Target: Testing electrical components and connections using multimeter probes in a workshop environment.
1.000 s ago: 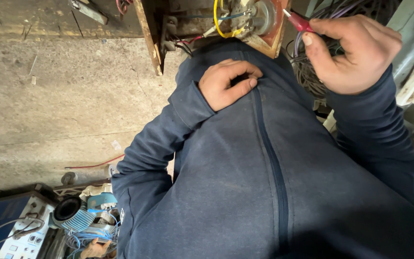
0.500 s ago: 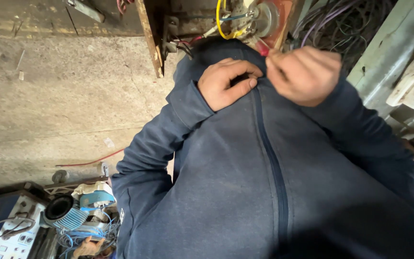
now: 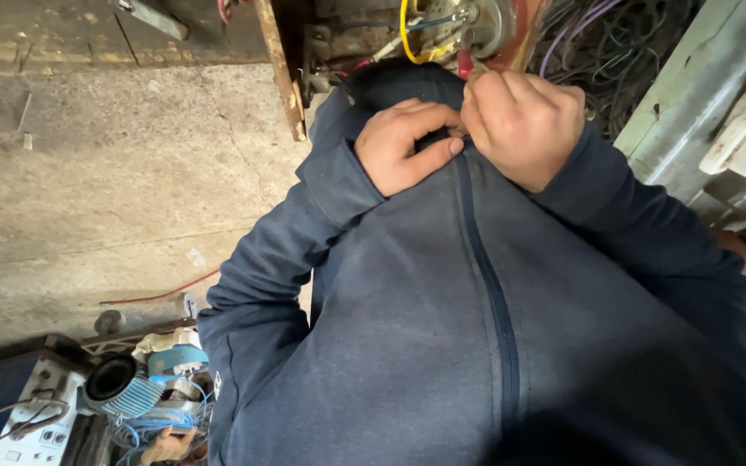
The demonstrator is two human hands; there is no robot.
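Down at lower left, blue ribbed part [image 3: 127,393] amid blue wires on concrete floor [image 3: 88,173]. At centre, left hand [image 3: 403,147], grip pinching jacket fabric beside dark zipper [image 3: 485,285]. Touching it, right hand [image 3: 524,116], grip clenched on red-handled tool [image 3: 464,63] near chest top.
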